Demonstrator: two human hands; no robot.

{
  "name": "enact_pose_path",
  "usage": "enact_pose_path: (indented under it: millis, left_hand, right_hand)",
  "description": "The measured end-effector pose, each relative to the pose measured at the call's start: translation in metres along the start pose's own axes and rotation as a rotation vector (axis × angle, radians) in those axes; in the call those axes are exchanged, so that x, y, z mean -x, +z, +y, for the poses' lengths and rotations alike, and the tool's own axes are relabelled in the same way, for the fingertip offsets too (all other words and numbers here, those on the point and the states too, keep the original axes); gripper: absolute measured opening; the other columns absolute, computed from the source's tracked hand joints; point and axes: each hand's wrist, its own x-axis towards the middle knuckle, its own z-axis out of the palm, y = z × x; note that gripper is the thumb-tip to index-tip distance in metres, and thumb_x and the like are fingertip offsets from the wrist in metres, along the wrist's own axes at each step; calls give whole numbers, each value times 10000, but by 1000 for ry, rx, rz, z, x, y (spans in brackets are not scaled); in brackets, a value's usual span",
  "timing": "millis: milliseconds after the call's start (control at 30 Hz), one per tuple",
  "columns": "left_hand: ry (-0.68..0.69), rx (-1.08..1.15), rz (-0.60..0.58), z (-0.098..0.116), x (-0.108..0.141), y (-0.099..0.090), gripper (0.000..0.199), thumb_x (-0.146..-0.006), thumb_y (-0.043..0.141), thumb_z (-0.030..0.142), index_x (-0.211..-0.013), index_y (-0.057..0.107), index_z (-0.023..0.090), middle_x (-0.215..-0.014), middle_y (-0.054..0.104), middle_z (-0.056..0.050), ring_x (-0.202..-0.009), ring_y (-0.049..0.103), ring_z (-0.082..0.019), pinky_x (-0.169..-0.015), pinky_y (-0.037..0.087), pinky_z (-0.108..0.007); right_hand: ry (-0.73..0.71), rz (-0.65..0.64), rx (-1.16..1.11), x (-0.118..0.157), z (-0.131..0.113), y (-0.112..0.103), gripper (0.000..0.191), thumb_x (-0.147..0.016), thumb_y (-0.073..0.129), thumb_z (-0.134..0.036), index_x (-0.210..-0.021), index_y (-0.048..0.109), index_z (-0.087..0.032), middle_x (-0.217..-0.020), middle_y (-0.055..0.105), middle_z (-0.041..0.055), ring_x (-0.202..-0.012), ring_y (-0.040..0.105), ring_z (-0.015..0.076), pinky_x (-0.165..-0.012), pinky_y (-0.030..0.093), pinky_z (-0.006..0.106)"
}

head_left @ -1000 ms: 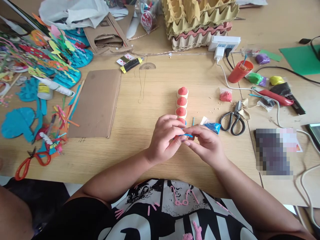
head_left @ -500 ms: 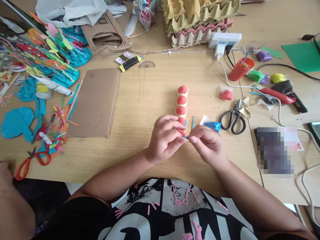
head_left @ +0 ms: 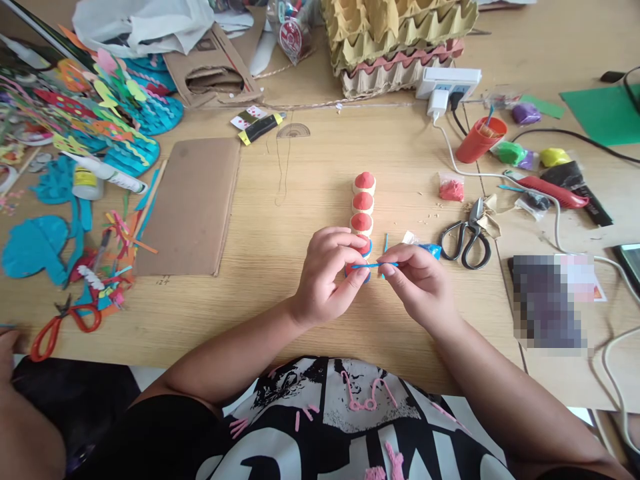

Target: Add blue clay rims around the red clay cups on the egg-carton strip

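Note:
Between my two hands stretches a thin blue clay strip [head_left: 371, 265]. My left hand [head_left: 330, 277] pinches its left end between thumb and finger, and my right hand [head_left: 417, 283] pinches the right end. Just beyond and below the strip stands a row of egg-carton cups topped with red clay [head_left: 363, 223]; the nearest ones show blue around the edge and are partly hidden by my left hand. Another thin blue strip [head_left: 386, 241] lies on the table by my right fingers. A packet of blue clay [head_left: 431, 251] is partly covered behind my right hand.
Black-handled scissors [head_left: 469, 237] and a red clay packet [head_left: 451, 187] lie to the right. A cardboard sheet [head_left: 187, 207] is at left, near orange scissors [head_left: 64, 327]. Egg trays [head_left: 395, 47] and a power strip [head_left: 450, 81] stand behind. Another person's arm [head_left: 25, 413] shows at lower left.
My hands have moved slightly apart, and a longer stretch of the blue strip now shows between them. Blue edging on the nearest cups is more visible. The other person's arm shifted slightly.

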Motion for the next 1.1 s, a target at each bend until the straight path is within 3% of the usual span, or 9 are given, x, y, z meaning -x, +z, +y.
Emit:
enact_pose_path:
  millis: [167, 433, 700, 867, 1100]
  left_hand:
    - [22, 0, -34, 0, -1, -1, 133, -981, 595, 268, -857, 630, 238, -1062, 722, -52, -1183, 584, -237, -1072, 488, -478]
    - [23, 39, -46, -4, 2, -2, 414, -1051, 483, 421, -709, 618, 230, -1029, 744, -47, -1202, 571, -230, -1059, 471, -455]
    - [-42, 14, 22, -1, 1, 0, 27, -966, 595, 212, -984, 606, 229, -1137, 704, -65, -1215, 584, -233, -1113, 460, -480]
    - [-32, 18, 27, 0, 1, 1, 74, -942, 620, 182, -998, 607, 228, -1139, 693, -63, -1210, 581, -229, -1125, 451, -478]
    - [-9, 17, -15, 0, 0, -1, 49, -967, 591, 210, -923, 601, 227, -1110, 696, -57, -1207, 567, -233, -1112, 452, -472]
  right_hand:
    - [2, -32, 108, 0, -4, -1, 255, -1003, 612, -353, -788, 604, -216, -722, 575, -20, -676, 516, 114, -633, 404, 288]
    - [-108, -97, 159, -1, -1, -6, 402, -1048, 534, -341, -682, 628, -202, -636, 578, -28, -619, 536, 84, -609, 413, 258]
    - [58, 9, 25, -2, -4, 0, 84, -951, 698, -312, -931, 696, -231, -826, 679, -9, -713, 583, 105, -649, 449, 261]
    - [111, 3, -58, -4, -4, 1, 143, -939, 707, -365, -919, 666, -229, -813, 647, -7, -727, 573, 122, -666, 462, 272]
    - [-31, -76, 131, -4, -1, -4, 315, -1037, 547, -379, -799, 675, -215, -763, 639, -1, -711, 566, 120, -693, 453, 296]
